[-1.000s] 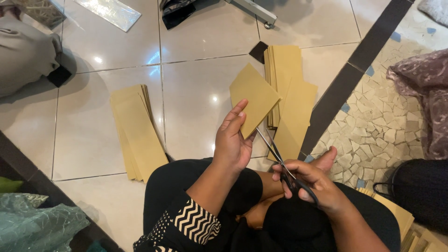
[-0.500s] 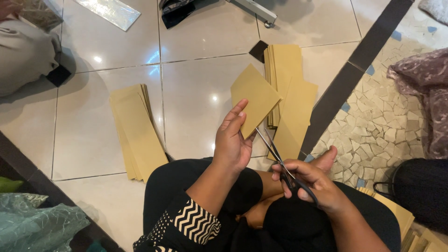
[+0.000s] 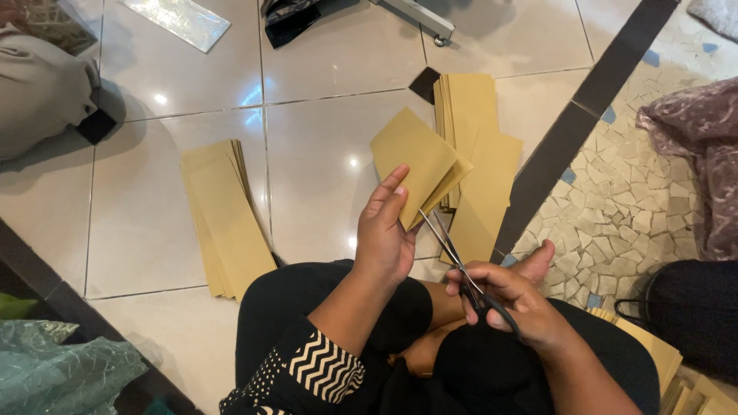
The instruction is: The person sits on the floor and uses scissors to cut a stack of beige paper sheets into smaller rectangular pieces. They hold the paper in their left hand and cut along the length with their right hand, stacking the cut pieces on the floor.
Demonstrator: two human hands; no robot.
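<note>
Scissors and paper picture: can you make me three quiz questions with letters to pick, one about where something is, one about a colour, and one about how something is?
1. Where is the long paper stack?
A. On the floor tiles, on the left hand's side
B. On the lap
C. Under the foot

2. What colour is the sheet in the left hand?
A. Blue
B. Mustard yellow
C. White

3. How are the scissors in the right hand?
A. Lying on the floor
B. Shut and pointing down
C. Blades open at the sheet's lower edge

Answers:
1 A, the stack lies flat on the glossy tiles out to the left.
2 B, the held sheet is mustard yellow like the other stacks.
3 C, the two blades are spread apart and meet the sheet's edge.
</note>
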